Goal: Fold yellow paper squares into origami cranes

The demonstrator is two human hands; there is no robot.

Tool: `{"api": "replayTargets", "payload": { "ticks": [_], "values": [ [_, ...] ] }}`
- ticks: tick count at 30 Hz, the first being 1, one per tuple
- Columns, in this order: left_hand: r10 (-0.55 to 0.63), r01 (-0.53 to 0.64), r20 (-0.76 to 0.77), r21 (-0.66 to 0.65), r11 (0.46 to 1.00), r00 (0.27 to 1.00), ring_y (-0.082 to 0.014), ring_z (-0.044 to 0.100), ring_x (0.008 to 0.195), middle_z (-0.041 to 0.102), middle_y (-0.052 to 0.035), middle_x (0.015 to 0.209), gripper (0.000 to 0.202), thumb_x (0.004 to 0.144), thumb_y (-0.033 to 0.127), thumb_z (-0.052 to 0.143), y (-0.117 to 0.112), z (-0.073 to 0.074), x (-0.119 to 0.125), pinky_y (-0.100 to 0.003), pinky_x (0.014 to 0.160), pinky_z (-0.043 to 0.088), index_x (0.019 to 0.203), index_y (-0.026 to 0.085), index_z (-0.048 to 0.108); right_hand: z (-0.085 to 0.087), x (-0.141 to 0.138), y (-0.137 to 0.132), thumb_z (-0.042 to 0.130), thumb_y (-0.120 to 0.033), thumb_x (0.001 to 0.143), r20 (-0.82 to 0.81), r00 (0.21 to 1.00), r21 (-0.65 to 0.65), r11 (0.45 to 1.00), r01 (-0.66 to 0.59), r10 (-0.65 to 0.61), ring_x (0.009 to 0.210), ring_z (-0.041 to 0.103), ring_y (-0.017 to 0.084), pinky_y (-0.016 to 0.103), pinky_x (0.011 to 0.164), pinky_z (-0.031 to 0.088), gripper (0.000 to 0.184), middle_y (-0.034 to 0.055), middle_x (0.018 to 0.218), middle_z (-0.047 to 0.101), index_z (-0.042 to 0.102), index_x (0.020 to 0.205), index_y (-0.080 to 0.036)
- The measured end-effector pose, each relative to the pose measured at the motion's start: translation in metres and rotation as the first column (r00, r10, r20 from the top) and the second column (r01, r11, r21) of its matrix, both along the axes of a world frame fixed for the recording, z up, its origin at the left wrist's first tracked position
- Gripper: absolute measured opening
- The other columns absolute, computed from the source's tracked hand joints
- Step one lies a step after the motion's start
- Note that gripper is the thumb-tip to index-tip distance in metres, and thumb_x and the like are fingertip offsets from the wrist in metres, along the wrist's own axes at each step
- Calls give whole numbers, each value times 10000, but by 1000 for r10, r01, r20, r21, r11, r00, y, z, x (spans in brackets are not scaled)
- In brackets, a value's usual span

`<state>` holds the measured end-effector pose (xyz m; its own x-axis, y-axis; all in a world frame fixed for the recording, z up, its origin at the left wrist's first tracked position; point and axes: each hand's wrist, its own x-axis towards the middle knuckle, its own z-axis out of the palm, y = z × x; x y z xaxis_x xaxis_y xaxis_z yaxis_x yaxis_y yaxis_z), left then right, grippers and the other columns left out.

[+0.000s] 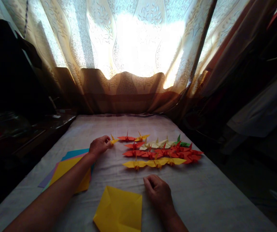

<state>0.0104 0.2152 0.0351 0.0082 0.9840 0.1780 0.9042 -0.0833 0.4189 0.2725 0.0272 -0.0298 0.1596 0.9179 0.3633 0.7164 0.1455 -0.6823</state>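
Note:
My left hand reaches forward over the cloth, thumb and fingers pinched on a small yellow paper crane. Just right of it stand a red crane and another yellow crane. Nearer me are rows of folded cranes: several cream ones, a green one, several red ones and a front row of yellow ones. Loosely curled, my right hand rests on the cloth below that row, with nothing visible in it. A creased yellow paper sheet lies to its left.
Under my left forearm lies a stack of coloured paper, yellow on top, with blue, pink and purple edges showing. A pale cloth covers the surface. Beyond it hangs a bright, backlit curtain. Dark furniture stands at left.

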Motion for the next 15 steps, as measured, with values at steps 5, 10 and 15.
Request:
{"api": "replayTargets", "payload": {
  "ticks": [5,10,15],
  "values": [
    [98,-98,-5,1,995,995,-211,677,839,755,-20,958,214,832,362,604,22,10,-5,-245,624,412,974,258,726,-2,-1,0,476,-394,902,-5,1000,1,1000,9,-9,553,563,129,228,577,369,358,-2,594,588,539,599,-214],
    [76,-75,9,-52,996,997,-208,683,894,744,-24,958,217,881,376,619,44,11,12,-257,680,475,1024,241,710,-1,-1,0,472,-388,899,-10,1000,8,1000,2,-2,544,555,129,228,565,368,356,-1,590,589,534,593,-217],
    [1,-1,-5,-138,990,1000,-211,645,991,643,-81,1173,293,950,367,597,59,7,35,-409,853,551,1167,171,620,-2,-1,0,476,-389,903,-6,1000,19,1000,4,-4,547,554,129,222,566,374,361,0,591,585,529,590,-217]
  ]
}}
